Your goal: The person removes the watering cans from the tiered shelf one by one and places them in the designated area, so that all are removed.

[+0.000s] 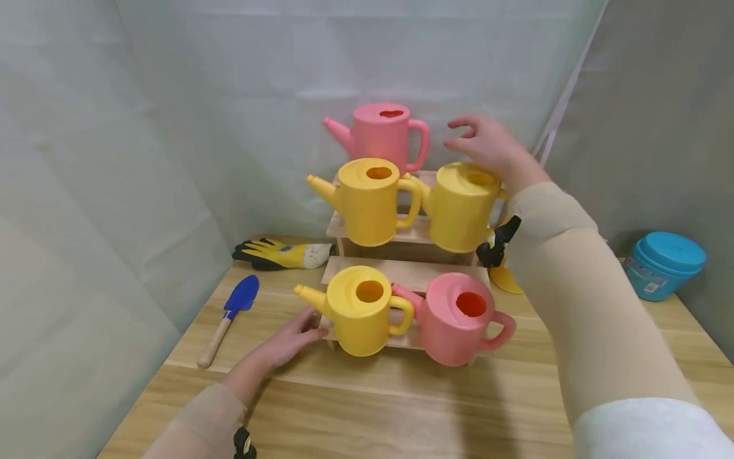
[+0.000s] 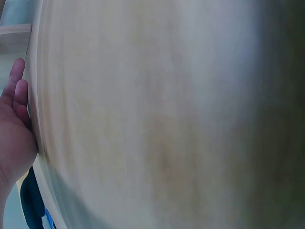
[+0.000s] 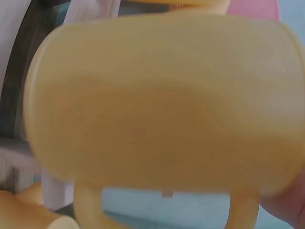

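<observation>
My right hand (image 1: 487, 143) hovers at the top of a yellow watering can (image 1: 459, 217) on the middle shelf, thumb and fingers apart and nothing between them. In the right wrist view this can's yellow wall (image 3: 157, 105) fills most of the picture. To its left stands another yellow watering can (image 1: 367, 210), with a pink watering can (image 1: 381, 137) on the top shelf. On the lowest shelf are a yellow watering can (image 1: 358, 322) and a pink watering can (image 1: 453, 331). Beside that shelf's left end, my left hand (image 1: 289, 341) touches the wooden stand (image 1: 401, 273) with extended fingers.
On the left of the wooden table (image 1: 367, 408) lie a blue trowel (image 1: 241, 296) and a yellow and black glove (image 1: 281, 254). A blue lidded tub (image 1: 665, 264) stands at the right. Behind my right forearm, a yellow object (image 1: 504, 280) is mostly hidden. Pale curtains hang behind.
</observation>
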Demonstrator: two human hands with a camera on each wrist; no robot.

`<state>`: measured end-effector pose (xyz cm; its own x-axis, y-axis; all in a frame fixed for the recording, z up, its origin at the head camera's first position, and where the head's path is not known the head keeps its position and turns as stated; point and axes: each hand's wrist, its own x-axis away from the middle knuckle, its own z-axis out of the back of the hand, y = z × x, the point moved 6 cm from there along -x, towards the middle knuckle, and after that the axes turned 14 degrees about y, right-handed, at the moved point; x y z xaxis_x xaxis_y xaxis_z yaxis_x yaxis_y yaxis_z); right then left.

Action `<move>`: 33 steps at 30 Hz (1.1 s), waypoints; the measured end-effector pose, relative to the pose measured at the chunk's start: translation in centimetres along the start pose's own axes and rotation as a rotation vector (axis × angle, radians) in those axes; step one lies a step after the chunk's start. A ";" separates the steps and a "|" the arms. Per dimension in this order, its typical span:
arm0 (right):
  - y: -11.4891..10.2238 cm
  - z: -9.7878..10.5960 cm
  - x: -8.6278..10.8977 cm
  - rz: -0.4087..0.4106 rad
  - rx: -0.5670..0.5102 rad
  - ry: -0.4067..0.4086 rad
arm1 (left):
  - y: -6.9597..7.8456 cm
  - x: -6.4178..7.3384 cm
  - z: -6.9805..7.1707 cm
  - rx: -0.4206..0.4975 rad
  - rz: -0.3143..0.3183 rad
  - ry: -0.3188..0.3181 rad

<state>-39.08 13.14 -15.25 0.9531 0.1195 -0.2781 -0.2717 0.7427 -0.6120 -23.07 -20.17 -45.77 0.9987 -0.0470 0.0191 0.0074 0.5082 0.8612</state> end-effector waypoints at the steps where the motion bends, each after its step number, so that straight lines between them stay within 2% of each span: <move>1: -0.4 -0.2 -0.1 0.006 0.009 -0.009 | 0.0 0.1 -0.1 -0.002 0.001 0.001; 7: -1.7 -0.9 -0.3 0.029 0.038 -0.037 | 0.2 0.3 0.0 -0.017 0.012 -0.008; 13: -2.3 -0.8 -0.6 -0.012 0.073 -0.002 | 0.9 0.2 -0.2 -0.003 -0.012 -0.027; 18: -2.8 -1.0 -0.7 0.005 0.100 0.011 | 0.7 0.3 -0.4 -0.022 0.012 -0.028; 27: -3.0 -1.6 -0.7 -0.006 0.067 0.019 | 0.4 0.4 -0.5 -0.010 0.030 -0.021; 33: -3.0 -1.9 -0.7 -0.028 0.034 0.019 | 0.3 0.7 -0.6 -0.011 0.026 -0.051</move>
<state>-39.15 9.61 -14.61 0.9575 0.0860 -0.2752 -0.2397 0.7677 -0.5943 -22.36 -19.49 -45.80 0.9948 -0.0767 0.0676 -0.0180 0.5191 0.8545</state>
